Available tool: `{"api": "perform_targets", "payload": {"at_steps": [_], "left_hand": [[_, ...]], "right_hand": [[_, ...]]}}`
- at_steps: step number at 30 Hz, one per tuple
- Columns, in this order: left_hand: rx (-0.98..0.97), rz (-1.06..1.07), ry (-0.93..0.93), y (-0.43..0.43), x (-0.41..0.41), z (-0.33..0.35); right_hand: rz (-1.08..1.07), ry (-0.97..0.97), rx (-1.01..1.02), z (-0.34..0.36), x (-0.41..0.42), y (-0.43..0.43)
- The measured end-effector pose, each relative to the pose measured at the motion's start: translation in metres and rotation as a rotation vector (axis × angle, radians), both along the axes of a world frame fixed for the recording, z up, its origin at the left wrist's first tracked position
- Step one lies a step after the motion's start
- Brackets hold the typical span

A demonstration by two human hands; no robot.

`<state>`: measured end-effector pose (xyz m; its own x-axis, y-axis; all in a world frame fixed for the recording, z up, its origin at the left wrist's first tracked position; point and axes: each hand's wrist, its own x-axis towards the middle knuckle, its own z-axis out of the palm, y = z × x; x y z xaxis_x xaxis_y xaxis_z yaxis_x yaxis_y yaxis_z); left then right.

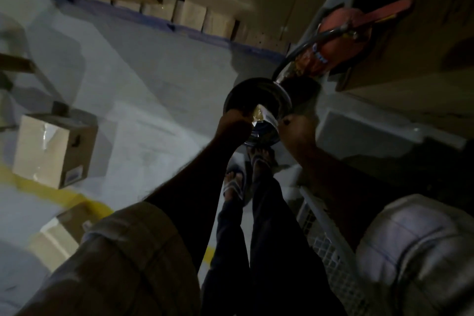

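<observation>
I hold a shiny round metal pot (256,100) out in front of me over the floor, in dim light. My left hand (234,123) grips its near rim on the left with curled fingers. My right hand (295,131) grips the rim on the right. A folded paper or packet (261,117) shows between my hands at the pot's near side. A second shiny metal piece, perhaps a lid (295,69), tilts just beyond the pot.
A red fire extinguisher (338,41) with a black hose hangs on the wall at right. A cardboard box (55,149) stands on the grey floor at left, another (64,233) lower down. A white crate (323,228) is at my right. My sandalled feet (246,174) are below.
</observation>
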<state>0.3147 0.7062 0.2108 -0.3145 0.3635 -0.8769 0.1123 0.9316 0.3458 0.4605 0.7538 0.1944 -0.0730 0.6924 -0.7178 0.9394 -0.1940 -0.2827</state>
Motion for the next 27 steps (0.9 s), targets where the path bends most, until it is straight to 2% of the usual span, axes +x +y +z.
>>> {"api": "perform_targets", "payload": {"at_steps": [4,8,12,18,21,27], "left_hand": [[0.016,0.103,-0.043,-0.012,-0.003,-0.002],[0.045,0.038,0.046,-0.012,-0.010,-0.001],[0.066,-0.046,0.135,-0.015,-0.026,0.018],[-0.003,-0.095,0.219,-0.053,-0.073,0.075],[0.004,-0.094,0.292,-0.094,-0.103,0.107],[-0.039,0.039,0.388,-0.185,-0.169,0.168]], "right_hand": [[0.015,0.068,-0.055,-0.007,-0.011,-0.006],[0.116,0.085,-0.116,0.001,-0.023,-0.009],[0.262,0.101,-0.032,0.014,-0.043,-0.013],[0.701,0.164,-0.158,0.058,-0.086,-0.022],[0.788,0.232,-0.203,0.093,-0.124,-0.034],[1.039,0.321,-0.113,0.152,-0.220,-0.087]]}}
